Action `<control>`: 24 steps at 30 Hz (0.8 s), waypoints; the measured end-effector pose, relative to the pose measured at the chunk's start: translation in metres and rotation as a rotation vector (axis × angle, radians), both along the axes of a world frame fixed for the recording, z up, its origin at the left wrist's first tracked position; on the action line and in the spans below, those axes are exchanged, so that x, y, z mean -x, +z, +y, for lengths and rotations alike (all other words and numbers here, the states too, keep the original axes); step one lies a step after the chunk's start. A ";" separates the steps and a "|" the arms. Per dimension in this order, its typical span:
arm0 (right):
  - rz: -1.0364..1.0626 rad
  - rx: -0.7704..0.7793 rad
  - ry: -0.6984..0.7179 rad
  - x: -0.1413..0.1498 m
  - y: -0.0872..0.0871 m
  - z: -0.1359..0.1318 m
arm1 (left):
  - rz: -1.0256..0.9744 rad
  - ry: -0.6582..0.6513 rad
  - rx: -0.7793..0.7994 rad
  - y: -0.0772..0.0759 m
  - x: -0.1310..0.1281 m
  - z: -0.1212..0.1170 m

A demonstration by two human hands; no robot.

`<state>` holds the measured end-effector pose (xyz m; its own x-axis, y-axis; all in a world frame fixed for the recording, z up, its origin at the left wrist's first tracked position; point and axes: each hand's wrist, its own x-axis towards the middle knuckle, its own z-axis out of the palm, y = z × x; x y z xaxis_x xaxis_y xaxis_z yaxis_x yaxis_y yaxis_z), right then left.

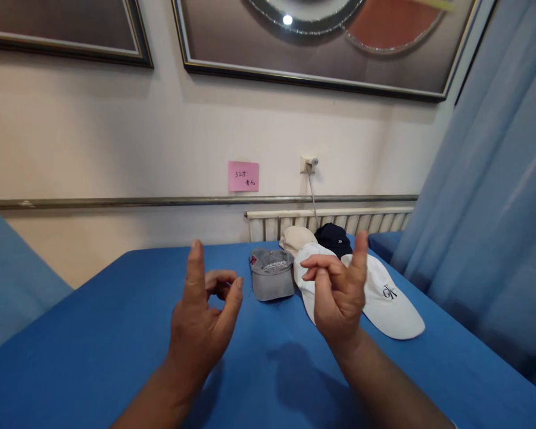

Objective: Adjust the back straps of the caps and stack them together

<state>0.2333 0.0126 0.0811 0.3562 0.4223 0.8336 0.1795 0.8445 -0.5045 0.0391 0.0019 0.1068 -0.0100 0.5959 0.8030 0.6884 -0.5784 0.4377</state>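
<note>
My left hand (201, 325) is raised above the blue-covered bed (93, 316), index finger pointing up, thumb apart and the other fingers partly curled. It holds nothing. My right hand (342, 298) is held up in a similar way, empty, its index finger up and its thumb and other fingers pointing left. Behind it lies a white cap (307, 289), partly hidden. A grey baseball cap (273, 280) with lettering sits between the hands, farther back. To the right is another white cap (393, 307) with black letters on it. A beige cap (297, 238) and a dark navy cap (333, 236) lie at the back.
A pale radiator (366, 220) and a metal rail (116, 202) run along the wall behind the bed. A pink note (243, 176) and a socket with a plug (308, 165) are above. Blue curtains (486, 196) hang at the right; framed pictures (317, 65) are overhead.
</note>
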 end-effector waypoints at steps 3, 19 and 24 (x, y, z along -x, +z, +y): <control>-0.026 -0.107 -0.060 -0.001 0.010 -0.007 | -0.066 -0.065 -0.230 0.001 -0.011 -0.001; -0.121 0.452 -0.162 -0.014 -0.004 0.076 | 0.029 0.183 0.351 0.016 0.012 0.069; -0.138 0.504 -0.168 -0.013 -0.008 0.090 | 0.027 0.214 0.387 0.011 0.018 0.079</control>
<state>0.2466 0.1025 0.0736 0.3543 0.7284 0.5864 0.3843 0.4582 -0.8014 0.0211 0.0814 0.1179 -0.1476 0.8397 0.5226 0.7890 -0.2186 0.5741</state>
